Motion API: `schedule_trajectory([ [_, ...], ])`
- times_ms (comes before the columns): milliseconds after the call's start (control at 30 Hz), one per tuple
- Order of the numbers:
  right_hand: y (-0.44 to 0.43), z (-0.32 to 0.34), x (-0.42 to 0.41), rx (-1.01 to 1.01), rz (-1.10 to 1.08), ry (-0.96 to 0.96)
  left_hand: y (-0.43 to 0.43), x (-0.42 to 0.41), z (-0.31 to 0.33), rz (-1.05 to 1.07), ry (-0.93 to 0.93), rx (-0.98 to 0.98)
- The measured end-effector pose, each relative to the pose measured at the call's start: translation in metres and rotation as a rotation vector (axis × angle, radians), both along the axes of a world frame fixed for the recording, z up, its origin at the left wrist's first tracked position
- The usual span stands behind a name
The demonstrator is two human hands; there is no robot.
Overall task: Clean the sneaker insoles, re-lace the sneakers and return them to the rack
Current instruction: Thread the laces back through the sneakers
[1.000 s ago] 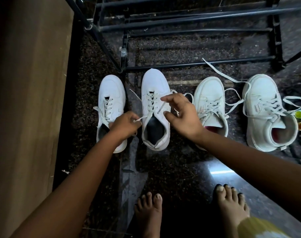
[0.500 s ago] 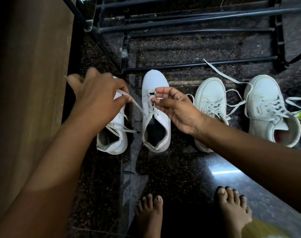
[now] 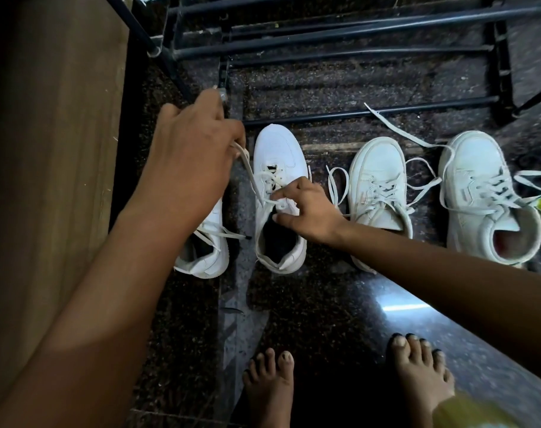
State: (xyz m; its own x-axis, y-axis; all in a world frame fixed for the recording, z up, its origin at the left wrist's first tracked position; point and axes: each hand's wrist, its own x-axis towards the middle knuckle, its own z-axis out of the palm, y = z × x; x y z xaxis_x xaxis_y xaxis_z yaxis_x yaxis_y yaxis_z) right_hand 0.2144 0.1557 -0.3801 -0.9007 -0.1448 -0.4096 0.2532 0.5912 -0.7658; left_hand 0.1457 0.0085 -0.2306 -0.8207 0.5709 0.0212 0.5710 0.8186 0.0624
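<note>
four white sneakers stand in a row on a dark polished floor [image 3: 325,319], all just in front of a black rack [image 3: 309,116], toes toward it. the sneaker [image 3: 275,146] judged to be the one in work is second from the rack's left end. its lace [image 3: 250,176] is held taut, drawn up and toward the rack's left leg by the left hand [image 3: 192,156], whose fingers are curled round the lace end. the right hand [image 3: 306,211] is set at the eyelets, thumb and forefinger pinched on a crossing of the lace, the other fingers loosely bent over the tongue. the first sneaker [image 3: 210,257], nearest the rack's left end, is half hidden under the left hand. the third sneaker [image 3: 375,162] and fourth sneaker [image 3: 473,168], before the rack's right half, are seen with laces loose and trailing, one end lying near the rack's lowest bar. bare feet [image 3: 272,393] are seen well back from the rack.

the lace is judged flat, soft and light, easily twisted, and apt to slip back through an eyelet if tension is dropped; it is best taken near its tip for threading. the sneaker is judged light, stiff in the sole and soft at the collar, so it may slide on the floor when pulled; it is best steadied at the eyelet row or lifted by the heel collar.
</note>
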Motion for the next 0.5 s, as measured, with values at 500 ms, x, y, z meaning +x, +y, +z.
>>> schedule_trajectory([
  [500,0.025,0.175,-0.011,-0.654,-0.33,0.196,-0.017,0.0,0.008,-0.019,0.141,-0.051],
])
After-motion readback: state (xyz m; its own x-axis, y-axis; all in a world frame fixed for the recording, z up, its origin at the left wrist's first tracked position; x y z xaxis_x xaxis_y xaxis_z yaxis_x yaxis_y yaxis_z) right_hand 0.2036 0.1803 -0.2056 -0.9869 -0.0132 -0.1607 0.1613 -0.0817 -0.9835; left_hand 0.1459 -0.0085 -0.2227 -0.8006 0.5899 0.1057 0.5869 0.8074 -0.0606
